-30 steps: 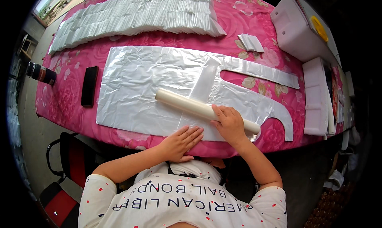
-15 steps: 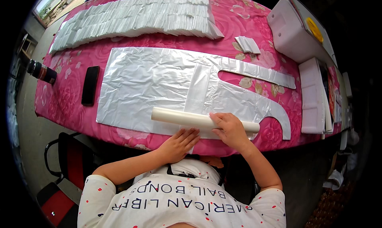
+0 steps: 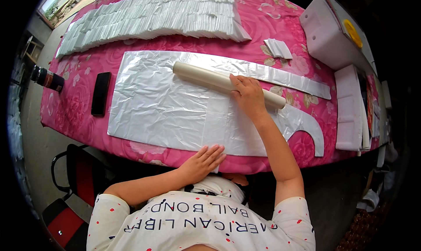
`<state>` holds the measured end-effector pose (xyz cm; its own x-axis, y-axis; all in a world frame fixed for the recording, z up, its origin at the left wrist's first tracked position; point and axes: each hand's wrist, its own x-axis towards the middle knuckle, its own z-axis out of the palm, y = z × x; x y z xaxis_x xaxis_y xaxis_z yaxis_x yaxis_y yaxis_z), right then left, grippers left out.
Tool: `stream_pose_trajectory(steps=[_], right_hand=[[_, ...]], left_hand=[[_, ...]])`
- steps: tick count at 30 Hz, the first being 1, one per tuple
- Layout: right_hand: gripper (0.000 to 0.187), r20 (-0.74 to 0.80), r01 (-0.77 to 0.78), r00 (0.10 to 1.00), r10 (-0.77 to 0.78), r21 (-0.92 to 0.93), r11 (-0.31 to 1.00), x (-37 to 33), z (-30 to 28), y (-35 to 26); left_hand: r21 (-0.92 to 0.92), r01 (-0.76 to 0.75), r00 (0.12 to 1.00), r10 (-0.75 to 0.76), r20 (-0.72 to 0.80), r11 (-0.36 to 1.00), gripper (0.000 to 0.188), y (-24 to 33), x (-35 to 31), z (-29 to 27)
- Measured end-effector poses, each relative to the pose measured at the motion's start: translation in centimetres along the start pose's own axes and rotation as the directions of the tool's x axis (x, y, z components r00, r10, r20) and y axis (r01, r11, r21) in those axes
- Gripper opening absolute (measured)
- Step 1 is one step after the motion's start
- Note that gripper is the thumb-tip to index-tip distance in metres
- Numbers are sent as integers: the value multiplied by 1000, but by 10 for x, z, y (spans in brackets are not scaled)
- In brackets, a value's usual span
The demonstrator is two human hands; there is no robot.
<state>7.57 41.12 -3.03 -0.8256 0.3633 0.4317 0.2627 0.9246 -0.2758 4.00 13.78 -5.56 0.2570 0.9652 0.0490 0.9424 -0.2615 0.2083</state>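
A thin whitish plastic apron lies flat and wrinkled on the table, its neck opening and curved side to the right. Across its upper part, slanting down to the right, rests a cream-coloured tube. My right hand grips this tube right of its middle, fingers over the top. At the apron's near edge, my left hand lies flat with fingers stretched out, its fingertips on the plastic. A narrow folded strip hangs under the left fingertips at the table edge.
Rows of folded white plastic packets fill the far left, with a small stack at the far right. A black phone and a dark bottle lie left. White foam boxes stand right on the pink flowered tablecloth.
My right hand has pushed the tube away from me, from the apron's near edge across to its far part. My left hand stays almost in place at the near edge.
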Motion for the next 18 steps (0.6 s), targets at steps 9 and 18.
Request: stream_pose_trajectory(steps=[9, 18], right_hand=[[51, 73, 37, 996, -43, 83, 996, -16, -8, -18], [52, 373, 131, 868, -327, 463, 877, -89, -35, -72]], left_hand=[[-269, -97, 985, 132, 114, 958, 54, -35, -13, -30], [-394, -200, 974, 139, -178, 897, 40, -47, -14, -19]])
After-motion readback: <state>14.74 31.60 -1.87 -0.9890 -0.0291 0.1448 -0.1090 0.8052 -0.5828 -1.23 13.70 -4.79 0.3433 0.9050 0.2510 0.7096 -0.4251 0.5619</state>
